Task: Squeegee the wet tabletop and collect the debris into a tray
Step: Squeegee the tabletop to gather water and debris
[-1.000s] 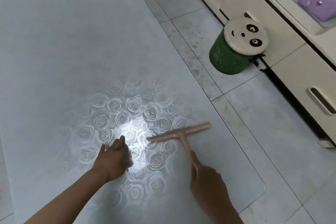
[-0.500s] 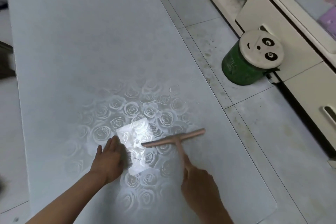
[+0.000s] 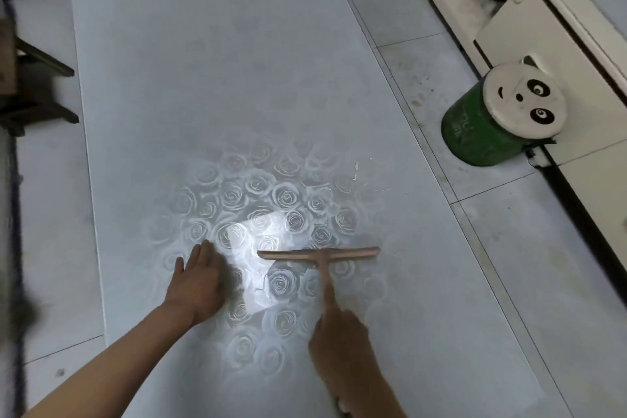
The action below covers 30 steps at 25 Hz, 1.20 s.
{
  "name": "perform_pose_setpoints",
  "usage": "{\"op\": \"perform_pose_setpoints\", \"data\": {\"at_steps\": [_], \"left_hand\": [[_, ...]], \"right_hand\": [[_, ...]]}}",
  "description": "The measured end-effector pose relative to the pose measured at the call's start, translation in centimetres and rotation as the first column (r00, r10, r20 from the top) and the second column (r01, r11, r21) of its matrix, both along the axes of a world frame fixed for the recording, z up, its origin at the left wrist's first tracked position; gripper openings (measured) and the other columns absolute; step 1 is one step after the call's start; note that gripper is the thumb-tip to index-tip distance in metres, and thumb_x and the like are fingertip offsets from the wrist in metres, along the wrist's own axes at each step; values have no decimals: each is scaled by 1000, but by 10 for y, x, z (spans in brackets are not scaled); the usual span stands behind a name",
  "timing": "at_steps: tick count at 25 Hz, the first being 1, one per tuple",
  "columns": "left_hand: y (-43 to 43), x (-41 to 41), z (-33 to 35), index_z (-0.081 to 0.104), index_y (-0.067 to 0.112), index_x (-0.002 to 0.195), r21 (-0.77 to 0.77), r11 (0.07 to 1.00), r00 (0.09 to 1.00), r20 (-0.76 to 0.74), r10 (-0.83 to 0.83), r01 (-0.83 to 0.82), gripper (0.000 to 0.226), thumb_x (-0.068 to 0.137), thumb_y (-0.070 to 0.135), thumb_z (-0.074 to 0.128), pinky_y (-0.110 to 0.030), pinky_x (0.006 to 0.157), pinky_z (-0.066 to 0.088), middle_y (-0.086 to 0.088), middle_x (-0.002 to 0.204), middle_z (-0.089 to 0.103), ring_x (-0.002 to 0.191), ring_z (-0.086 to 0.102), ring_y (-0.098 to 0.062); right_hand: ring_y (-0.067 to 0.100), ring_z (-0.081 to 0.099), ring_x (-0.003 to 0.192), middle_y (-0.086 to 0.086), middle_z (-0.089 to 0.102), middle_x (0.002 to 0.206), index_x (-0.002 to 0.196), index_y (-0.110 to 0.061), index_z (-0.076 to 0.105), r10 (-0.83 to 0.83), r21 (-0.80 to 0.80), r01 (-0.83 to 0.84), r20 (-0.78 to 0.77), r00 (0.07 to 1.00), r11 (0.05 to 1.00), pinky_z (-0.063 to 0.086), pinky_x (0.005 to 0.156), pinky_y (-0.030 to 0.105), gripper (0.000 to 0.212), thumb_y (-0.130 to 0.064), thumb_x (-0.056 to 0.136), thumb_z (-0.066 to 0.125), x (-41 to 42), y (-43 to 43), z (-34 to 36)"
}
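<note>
A long grey tabletop (image 3: 210,78) with a rose pattern fills the head view. A pink T-shaped squeegee (image 3: 319,254) lies with its blade flat on the near part of the table. My right hand (image 3: 339,343) grips its handle, forefinger stretched along the shaft. My left hand (image 3: 198,285) rests flat on the table to the left of the blade, fingers straight. A bright wet glare patch (image 3: 251,248) sits between the hands. A few small white specks of debris (image 3: 355,168) lie beyond the blade toward the right edge. No tray is in view.
A green stool with a panda-face lid (image 3: 488,119) stands on the tiled floor right of the table. White cabinets (image 3: 556,27) run along the far right. Dark wooden furniture legs (image 3: 37,92) stand off the table's left edge.
The squeegee blade has turned from slanted to nearly level across the table. The camera has tilted up, showing more of the table's far end. My left hand stays flat.
</note>
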<state>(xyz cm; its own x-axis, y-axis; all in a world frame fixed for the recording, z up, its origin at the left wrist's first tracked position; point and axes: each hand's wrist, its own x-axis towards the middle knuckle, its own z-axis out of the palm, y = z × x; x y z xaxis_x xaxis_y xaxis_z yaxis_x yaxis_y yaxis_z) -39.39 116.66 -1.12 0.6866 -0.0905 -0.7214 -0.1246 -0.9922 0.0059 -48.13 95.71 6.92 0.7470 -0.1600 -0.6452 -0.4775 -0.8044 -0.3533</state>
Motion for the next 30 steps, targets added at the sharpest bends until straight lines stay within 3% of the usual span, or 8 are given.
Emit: {"op": "perform_pose_setpoints", "data": {"at_steps": [7,10,13,18,21,24,27,30], "left_hand": [[15,-2,-2,15,7,149,-54,998,999,34,22,-20,60,96,22,39,-46,118,10,-14,159,-6,148,-3,-26],[20,-3,-4,19,8,147,-75,997,999,34,23,-20,57,96,22,39,-45,118,11,-13,159,-4,148,-1,-25],[27,-4,-3,23,9,145,-89,996,999,43,14,-10,57,92,19,41,-43,117,15,-10,158,1,147,5,-23],[35,-5,-2,21,10,146,-118,993,999,47,6,-1,58,93,19,42,-42,117,17,-7,159,1,147,7,-22],[18,-7,0,13,10,149,-141,989,999,39,-31,36,61,94,20,40,-41,116,19,-8,159,2,147,7,-21],[-11,-6,4,23,12,144,-197,976,994,84,-73,89,53,94,19,41,-39,111,25,-8,154,15,143,18,-21],[-45,-1,0,31,11,139,-223,965,985,132,-109,137,47,93,19,41,-36,105,29,-9,149,25,137,26,-22],[-72,3,-5,25,10,143,-204,962,978,145,-152,180,54,94,24,43,-38,106,32,-11,153,16,139,24,-24]], "right_hand": [[29,60,102,13,62,110,152,-20,8,-51,-20,54,99,994,998,43,82,29,64,-7,95,34,94,13,-13],[18,61,86,3,65,101,150,-33,-10,30,22,-34,155,988,999,41,74,23,79,-10,91,36,52,49,-4],[24,59,102,11,59,119,150,-32,-13,-15,79,3,150,989,997,46,89,30,84,-6,90,40,50,73,-15],[29,62,95,13,64,103,152,-26,15,25,148,-49,157,987,988,47,79,31,60,-9,97,34,128,48,-16],[6,60,67,-6,64,78,141,-52,26,12,206,-75,292,956,976,48,64,22,47,-28,101,30,61,-14,8],[-4,60,90,-24,64,100,133,-50,43,-122,181,91,167,978,979,46,81,15,37,-37,98,40,-34,-89,21],[-7,58,65,-21,67,83,123,-40,57,-264,136,256,43,963,957,41,65,8,40,-20,88,63,-97,-163,20],[-6,53,50,-23,61,59,121,-44,56,-281,131,281,-22,960,951,35,52,4,49,-10,87,65,-123,-200,18]]}}
